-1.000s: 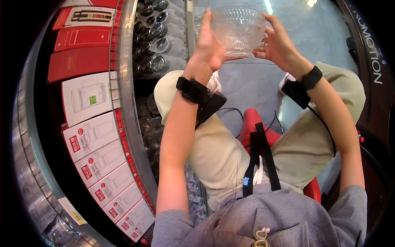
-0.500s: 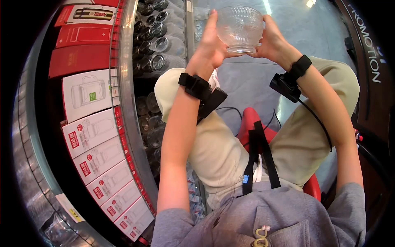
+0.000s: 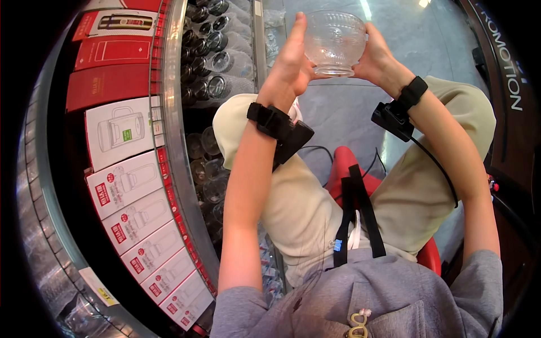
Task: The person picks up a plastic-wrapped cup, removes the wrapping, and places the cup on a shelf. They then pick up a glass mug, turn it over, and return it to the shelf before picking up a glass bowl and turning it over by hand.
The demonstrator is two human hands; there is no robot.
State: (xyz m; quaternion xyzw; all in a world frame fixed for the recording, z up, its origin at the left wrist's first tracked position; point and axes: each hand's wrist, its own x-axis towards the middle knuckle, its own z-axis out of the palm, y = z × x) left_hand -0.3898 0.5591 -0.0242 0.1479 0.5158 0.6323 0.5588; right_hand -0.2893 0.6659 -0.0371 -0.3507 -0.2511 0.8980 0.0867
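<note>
Both hands are raised in front of the person: the left hand (image 3: 290, 65) lies flat against one side of a glass bowl (image 3: 335, 36) with its fingers stretched up along the wall, and the right hand (image 3: 376, 56) cups the opposite side, so the bowl is pressed between the two palms, held in the air above the knees and the grey floor (image 3: 338, 118). Black strapped devices sit on the left wrist (image 3: 279, 129) and the right wrist (image 3: 397, 115). To the left, well apart from the bowl, curved shelves carry glass bottles (image 3: 217, 56), drinking glasses (image 3: 208, 169), red boxes (image 3: 110, 84) and white boxes (image 3: 121, 132); a red stool (image 3: 344, 169) shows between the legs. Nothing stands between the hands and the bowl. Its mouth faces away from the person and its foot points back toward them, the axis running nearly straight up the picture. Compared with a second ago, the bowl sits a little further right, and the right hand has closed in from the rim onto the side.
</note>
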